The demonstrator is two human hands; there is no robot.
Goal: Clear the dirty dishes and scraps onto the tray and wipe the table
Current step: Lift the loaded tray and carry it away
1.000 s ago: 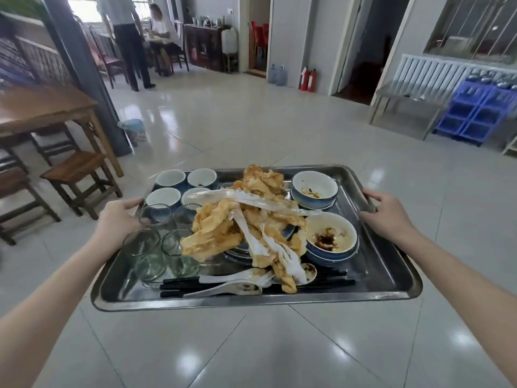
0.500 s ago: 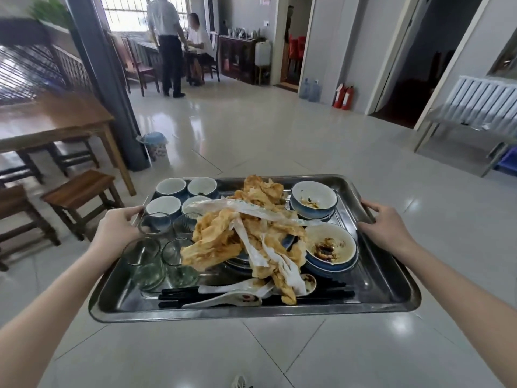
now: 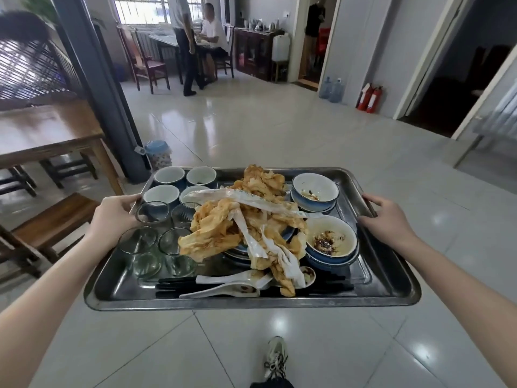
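Tray (image 3: 251, 302): where is it?
— In the air over the tiled floor (image 3: 307, 141), above one shoe (image 3: 275, 357), carried level in front of the person.

Who has hold of it?
— Both hands. The left hand (image 3: 113, 217) is closed on the left rim, thumb on top. The right hand (image 3: 387, 219) is closed on the right rim, fingers curled over the edge.

What lies nearest on it?
— Black chopsticks (image 3: 173, 287) along the near side, with white spoons (image 3: 223, 289) lying across them. Behind those, on the left, stand four clear glasses (image 3: 140, 245).

And the middle?
— A heap of greasy yellow scraps (image 3: 221, 228) and white wrappers piled on a plate that barely shows. To its right sits a blue bowl (image 3: 331, 242) smeared with dark sauce; a second bowl (image 3: 314, 191) stands behind it.

The far left corner?
— Four small cups (image 3: 169, 176), close together, just behind the glasses.

Beyond the tray?
— A wooden stool (image 3: 56, 217) on the left, then a wooden worktop (image 3: 47, 133). A small bin (image 3: 158, 154) stands at the foot of a dark pillar (image 3: 98, 88). Farther right, water bottles (image 3: 331, 89) and two red fire extinguishers (image 3: 369, 98) stand by the wall. At the back, one person stands beside another seated at a table.
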